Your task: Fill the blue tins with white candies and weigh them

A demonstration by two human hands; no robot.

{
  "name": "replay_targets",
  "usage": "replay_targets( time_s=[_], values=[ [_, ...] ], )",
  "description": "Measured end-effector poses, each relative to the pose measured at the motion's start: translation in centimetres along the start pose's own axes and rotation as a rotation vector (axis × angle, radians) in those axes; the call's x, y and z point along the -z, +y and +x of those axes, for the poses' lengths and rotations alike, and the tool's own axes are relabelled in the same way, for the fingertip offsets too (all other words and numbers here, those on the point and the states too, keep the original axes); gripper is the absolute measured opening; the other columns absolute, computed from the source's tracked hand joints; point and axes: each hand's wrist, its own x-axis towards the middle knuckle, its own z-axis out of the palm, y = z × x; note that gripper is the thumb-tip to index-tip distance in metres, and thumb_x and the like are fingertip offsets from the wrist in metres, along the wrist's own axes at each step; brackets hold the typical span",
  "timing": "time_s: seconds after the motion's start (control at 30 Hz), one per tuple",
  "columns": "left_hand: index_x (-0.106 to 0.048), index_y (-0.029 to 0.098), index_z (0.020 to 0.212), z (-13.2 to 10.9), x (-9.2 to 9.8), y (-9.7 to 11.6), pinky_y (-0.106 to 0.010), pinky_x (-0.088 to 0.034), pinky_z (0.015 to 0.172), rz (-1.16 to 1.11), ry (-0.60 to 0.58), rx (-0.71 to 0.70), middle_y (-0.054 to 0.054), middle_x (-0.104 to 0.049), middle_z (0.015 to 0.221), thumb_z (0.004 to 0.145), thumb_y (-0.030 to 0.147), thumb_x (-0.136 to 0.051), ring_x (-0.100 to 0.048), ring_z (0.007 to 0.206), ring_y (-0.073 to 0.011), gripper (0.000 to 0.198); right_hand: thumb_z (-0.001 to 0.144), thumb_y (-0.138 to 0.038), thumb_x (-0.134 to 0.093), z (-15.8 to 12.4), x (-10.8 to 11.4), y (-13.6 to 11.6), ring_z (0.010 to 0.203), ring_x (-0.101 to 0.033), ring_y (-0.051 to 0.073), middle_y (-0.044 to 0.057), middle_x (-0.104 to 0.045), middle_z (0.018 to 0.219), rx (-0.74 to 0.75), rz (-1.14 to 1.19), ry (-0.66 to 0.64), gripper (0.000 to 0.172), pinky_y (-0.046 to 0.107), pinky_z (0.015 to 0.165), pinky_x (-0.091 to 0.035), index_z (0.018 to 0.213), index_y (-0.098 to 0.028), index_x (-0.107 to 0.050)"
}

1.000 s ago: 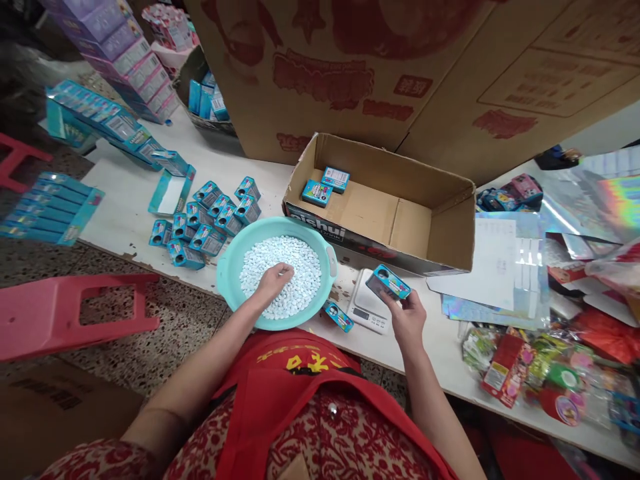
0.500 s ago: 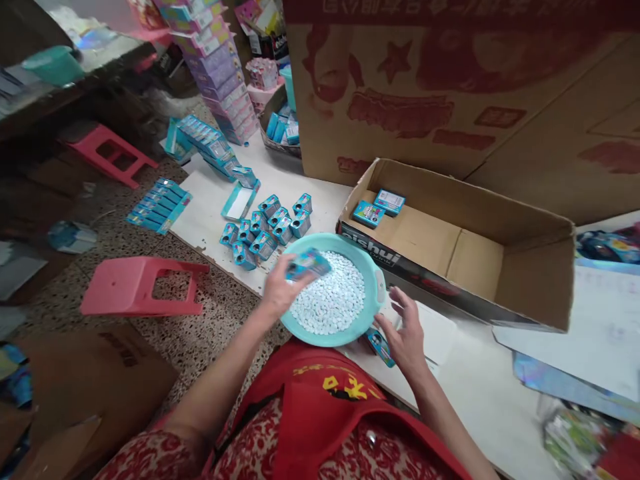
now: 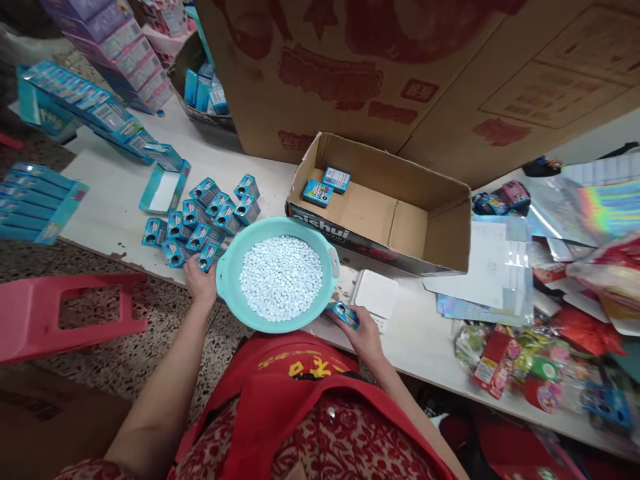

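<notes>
A teal basin [image 3: 229,265] full of small white tablets [image 3: 281,277] sits at the near table edge. My left hand [image 3: 201,280] rests just left of the basin, fingers closed on a small blue box [image 3: 207,256] at the edge of a cluster of like boxes [image 3: 200,213]. My right hand [image 3: 364,331] is at the basin's right side, fingers on another small blue box [image 3: 345,313] lying on the table. A white scale [image 3: 375,295] stands beside it.
An open cardboard carton [image 3: 430,230] behind the basin holds two blue boxes [image 3: 326,186]. A big printed carton [image 3: 400,73] stands behind. A red stool [image 3: 65,313] is at left on the floor. Holographic sheets and toy packets [image 3: 530,360] crowd the right.
My left hand carried a blue box from over the basin down to the cluster at its left. My right hand closed in on the box beside the scale. The view swung back.
</notes>
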Motion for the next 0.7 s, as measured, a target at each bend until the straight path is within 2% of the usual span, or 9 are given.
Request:
replay_targets(
  time_s=[0.13,0.27,0.37,0.47,0.57,0.7],
  values=[
    [-0.050,0.013,0.124,-0.8,0.5,-0.2,-0.048,-0.033,0.107,0.016,0.032,-0.100,-0.017,-0.049,0.125,0.073,0.023,-0.066,-0.043,0.124,-0.0331,0.054,0.078,-0.059,-0.061,0.6,3.9,0.5,0.080,-0.060,0.021,0.006,-0.064,0.088,-0.109,0.013,0.200,0.045,0.034,0.073,-0.049,0.098,-0.019,-0.063],
    [-0.052,0.012,0.124,-1.6,1.3,-0.7,-0.051,-0.032,0.108,0.046,0.045,-0.181,-0.018,-0.049,0.125,0.076,0.021,-0.061,-0.041,0.125,-0.0343,0.049,0.071,-0.064,-0.061,2.4,6.3,3.1,0.083,-0.059,0.024,0.008,-0.063,0.089,-0.235,-0.041,0.350,0.053,0.039,0.077,-0.048,0.097,-0.018,-0.063],
    [-0.052,0.010,0.123,-1.8,1.4,-0.9,-0.054,-0.031,0.108,0.043,0.075,-0.223,-0.020,-0.049,0.124,0.077,0.020,-0.059,-0.041,0.125,-0.0351,0.048,0.068,-0.067,-0.059,3.4,6.6,4.8,0.086,-0.059,0.026,0.010,-0.063,0.092,-0.298,-0.038,0.366,0.060,0.044,0.082,-0.047,0.098,-0.015,-0.063],
    [-0.054,0.009,0.120,-1.9,1.7,-0.9,-0.056,-0.031,0.106,0.045,0.137,-0.284,-0.020,-0.050,0.121,0.079,0.022,-0.058,-0.042,0.123,-0.0357,0.044,0.069,-0.067,-0.060,3.4,6.5,5.6,0.097,-0.058,0.028,0.013,-0.061,0.104,-0.296,-0.009,0.379,0.067,0.045,0.088,-0.045,0.110,-0.014,-0.059],
    [-0.056,0.011,0.117,-1.9,2.5,-0.3,-0.056,-0.034,0.103,0.055,0.218,-0.374,-0.021,-0.052,0.118,0.083,0.028,-0.057,-0.044,0.121,-0.0352,0.038,0.079,-0.064,-0.050,2.2,6.6,6.0,0.108,-0.054,0.028,0.016,-0.055,0.120,-0.312,0.062,0.436,0.068,0.045,0.092,-0.044,0.124,-0.014,-0.052],
    [-0.057,0.012,0.113,-2.2,2.7,1.7,-0.051,-0.037,0.102,0.026,0.256,-0.526,-0.020,-0.055,0.114,0.087,0.030,-0.053,-0.049,0.117,-0.0312,0.032,0.087,-0.063,-0.033,0.5,6.7,6.8,0.107,-0.055,0.027,0.019,-0.052,0.123,-0.358,0.092,0.471,0.065,0.047,0.092,-0.042,0.126,-0.014,-0.049]
  ],
)
